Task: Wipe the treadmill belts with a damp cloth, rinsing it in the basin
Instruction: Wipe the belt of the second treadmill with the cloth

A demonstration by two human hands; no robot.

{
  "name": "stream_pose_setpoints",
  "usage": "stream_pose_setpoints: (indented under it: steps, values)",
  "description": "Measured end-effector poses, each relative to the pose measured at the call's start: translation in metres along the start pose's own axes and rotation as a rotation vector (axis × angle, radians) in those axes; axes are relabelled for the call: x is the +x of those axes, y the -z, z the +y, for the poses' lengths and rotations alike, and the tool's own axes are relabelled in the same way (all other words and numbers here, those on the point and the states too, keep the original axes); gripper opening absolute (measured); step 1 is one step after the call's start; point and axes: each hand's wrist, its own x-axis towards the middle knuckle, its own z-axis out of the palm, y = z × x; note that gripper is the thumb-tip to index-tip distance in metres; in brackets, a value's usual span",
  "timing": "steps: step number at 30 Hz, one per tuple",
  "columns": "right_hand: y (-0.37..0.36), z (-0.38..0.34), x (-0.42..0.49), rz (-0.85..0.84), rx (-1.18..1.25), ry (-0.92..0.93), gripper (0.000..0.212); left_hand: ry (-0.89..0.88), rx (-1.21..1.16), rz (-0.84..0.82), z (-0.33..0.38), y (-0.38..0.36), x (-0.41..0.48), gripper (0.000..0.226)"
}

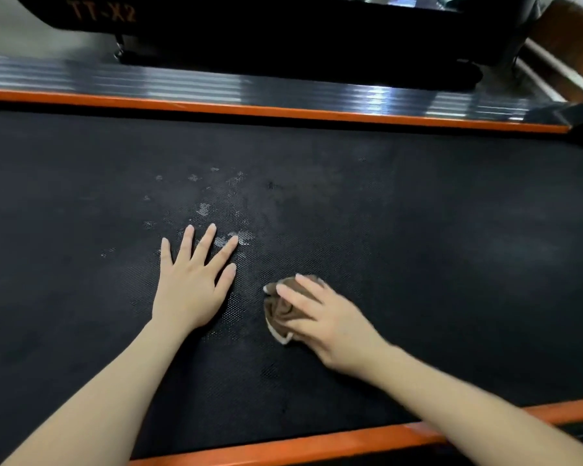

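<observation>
Black housing (283,35) lettered TT-X2, white rails (549,67)

A black machine housing (283,35) with orange "TT-X2" lettering (101,11) fills the far side. Grey floor (11,31) shows to its left. To its right stand a brown panel (572,31) and white bars (552,72). Light streaks a ribbed grey strip (216,85) just in front.
</observation>
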Motion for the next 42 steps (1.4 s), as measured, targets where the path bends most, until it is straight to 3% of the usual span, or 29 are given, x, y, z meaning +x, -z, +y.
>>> stream_pose_setpoints:
  steps: [1, 5, 6, 12, 15, 18, 23, 25, 28, 30, 34, 37, 39, 42]
  values:
    - [0.001, 0.023, 0.007, 0.011, -0.032, -0.023, 0.028, -0.003, -0.004, 0.004, 0.0, 0.0, 0.0, 0.059]
    - [0.003, 0.103, 0.046, 0.185, -0.032, -0.544, 0.031, 0.003, -0.007, -0.007, -0.001, -0.001, 0.001, 0.058]
    - [0.0, 0.107, 0.05, 0.187, -0.016, -0.601, 0.033, 0.003, -0.005, -0.011, -0.001, 0.0, 0.001, 0.058]
    - [0.0, 0.106, 0.049, 0.209, 0.037, -0.577, 0.033, 0.055, -0.076, -0.011, -0.003, 0.024, 0.029, 0.065]
    - [0.001, 0.102, 0.049, 0.222, 0.044, -0.57, 0.037, 0.143, -0.02, -0.018, -0.011, 0.031, 0.073, 0.055]
    - [-0.001, 0.106, 0.048, 0.253, 0.044, -0.558, 0.035, 0.17, 0.013, -0.079, -0.013, 0.019, 0.094, 0.055]
    - [-0.004, 0.122, 0.048, 0.271, 0.027, -0.472, 0.029, 0.158, -0.004, -0.022, -0.014, 0.005, 0.094, 0.056]
    - [0.001, 0.15, 0.062, 0.274, -0.018, -0.583, 0.03, 0.158, -0.008, -0.001, -0.014, 0.005, 0.095, 0.055]
    - [0.004, 0.191, 0.101, 0.293, -0.047, -0.938, 0.031, 0.163, -0.001, 0.007, -0.015, 0.001, 0.095, 0.056]
    - [-0.004, 0.181, 0.128, 0.298, -0.131, -0.861, 0.03, 0.169, 0.009, 0.005, -0.015, 0.001, 0.096, 0.064]
    - [-0.037, 0.098, 0.154, 0.164, -0.076, -0.349, 0.038, 0.174, 0.013, 0.0, -0.015, 0.001, 0.097, 0.07]
    - [-0.028, 0.122, 0.142, 0.109, -0.1, -0.168, 0.038, 0.174, 0.011, 0.001, -0.015, 0.001, 0.097, 0.071]
    - [-0.017, 0.175, 0.128, 0.181, -0.176, -0.293, 0.034, 0.174, 0.012, 0.009, -0.015, 0.001, 0.096, 0.071]
    - [0.003, 0.229, 0.123, 0.23, -0.16, -0.763, 0.034, 0.181, -0.005, 0.027, -0.014, 0.0, 0.096, 0.071]
